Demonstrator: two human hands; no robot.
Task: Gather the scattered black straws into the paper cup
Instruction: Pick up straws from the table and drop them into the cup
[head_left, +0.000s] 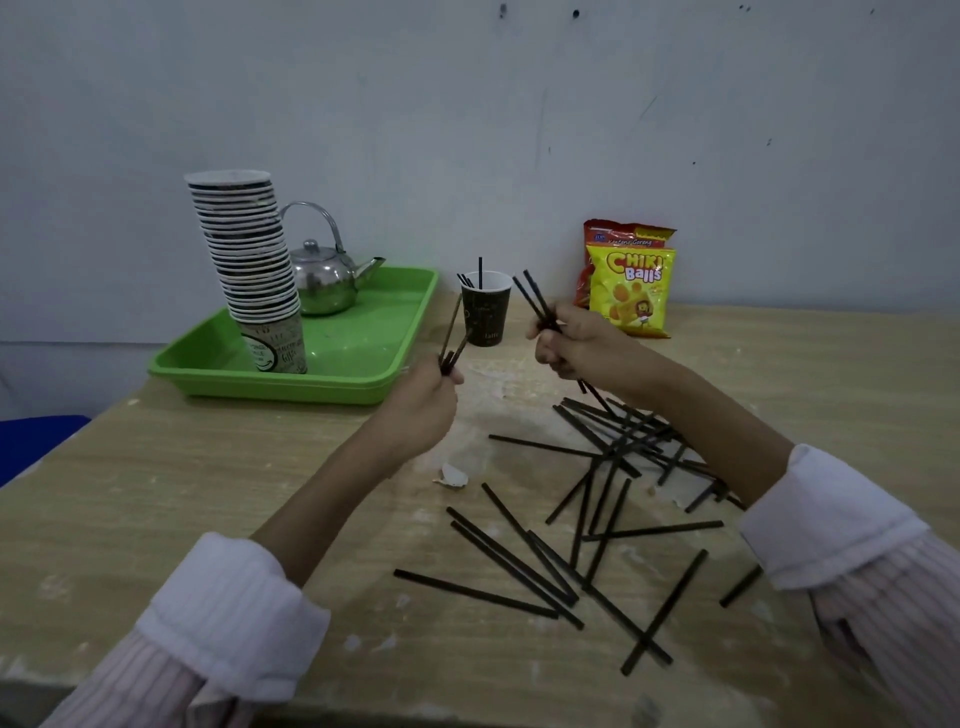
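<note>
Matt wood-grain table, glossy green plastic tray, shiny metal kettle.

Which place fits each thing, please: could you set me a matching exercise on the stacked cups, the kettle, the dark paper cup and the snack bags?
Things:
1 stacked cups
2 kettle
3 dark paper cup
4 snack bags

Places:
A against the wall, right of the paper cup
B front of the green tray
C on the table beside the tray, holding straws
D back of the tray, behind the stack

Pairs: 1-B; 2-D; 3-C; 4-A
</note>
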